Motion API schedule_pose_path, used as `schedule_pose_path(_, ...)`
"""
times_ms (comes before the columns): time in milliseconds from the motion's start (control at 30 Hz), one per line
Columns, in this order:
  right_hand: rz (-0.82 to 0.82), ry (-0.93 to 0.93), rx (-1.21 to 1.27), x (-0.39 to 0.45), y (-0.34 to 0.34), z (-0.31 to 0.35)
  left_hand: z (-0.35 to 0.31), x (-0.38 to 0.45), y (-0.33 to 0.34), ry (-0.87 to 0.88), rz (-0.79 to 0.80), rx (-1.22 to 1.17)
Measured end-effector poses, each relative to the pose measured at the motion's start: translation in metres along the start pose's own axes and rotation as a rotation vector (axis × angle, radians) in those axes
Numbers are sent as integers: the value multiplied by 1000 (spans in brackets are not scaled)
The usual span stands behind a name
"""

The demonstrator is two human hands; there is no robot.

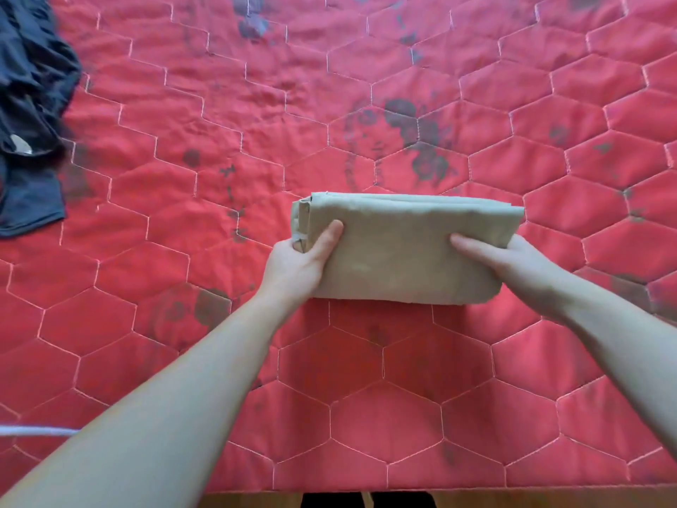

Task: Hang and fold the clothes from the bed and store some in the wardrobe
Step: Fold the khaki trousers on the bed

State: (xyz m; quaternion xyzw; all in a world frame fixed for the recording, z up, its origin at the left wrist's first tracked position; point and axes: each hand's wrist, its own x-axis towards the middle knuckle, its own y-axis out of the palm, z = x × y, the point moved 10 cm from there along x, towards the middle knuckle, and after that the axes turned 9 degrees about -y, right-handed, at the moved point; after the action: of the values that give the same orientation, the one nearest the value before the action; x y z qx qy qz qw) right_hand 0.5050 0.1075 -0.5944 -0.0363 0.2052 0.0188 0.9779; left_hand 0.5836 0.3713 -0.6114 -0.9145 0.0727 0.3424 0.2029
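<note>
Wide open red quilted bedspread here, hexagon stitching running in every direction, and its near edge sits right at the bottom of the view with a strip of wooden floor just below it. Plenty of bare quilt to the right of the hands, beyond them, and in front toward that near edge. Over at the far left, a heap of dark navy clothes lies crumpled on the quilt, well apart from the action and not crowding anything. Grey blotchy print marks dot the red fabric here and there. Now the centre: a folded beige garment, a neat thick rectangle with stacked layers showing along its far edge and left end. The left hand grips the left end, thumb laid on top and fingers wrapped under. The right hand holds the right end, thumb across the top, fingers tucked beneath out of sight.
</note>
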Motion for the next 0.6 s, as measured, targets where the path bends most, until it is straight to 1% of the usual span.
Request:
schedule_pose_path(100,-155,188,-138,11,-8,-15,19,8,-5,-195,-67,69)
schedule_pose_path(167,-253,278,-229,20,-14,-22,27,13,-6,-269,-111,80)
schedule_pose_path(300,-363,379,-352,37,-28,-28,27,27,-11,-317,-221,158)
schedule_pose_path(367,-370,408,-422,45,-30,-26,19,35,-15,-268,-286,260)
schedule_pose_path(400,-356,418,-478,48,-31,-26,10,36,-20,-203,-350,320)
schedule_pose_path(433,-338,431,-540,51,-32,-26,-6,34,-27,-94,-434,388)
schedule_pose_path(467,-329,441,-598,53,-35,-26,-29,29,-28,76,-508,468)
schedule_pose_path(500,-337,441,-651,55,-38,-24,-55,19,-20,290,-532,548)
schedule_pose_path(533,-364,413,-718,58,-42,-19,-76,10,-3,491,-486,628)
schedule_pose_path(567,-419,339,-800,59,-45,-8,-86,3,21,635,-392,724)
schedule_pose_path(600,-488,209,-884,58,-44,7,-86,0,44,700,-286,827)
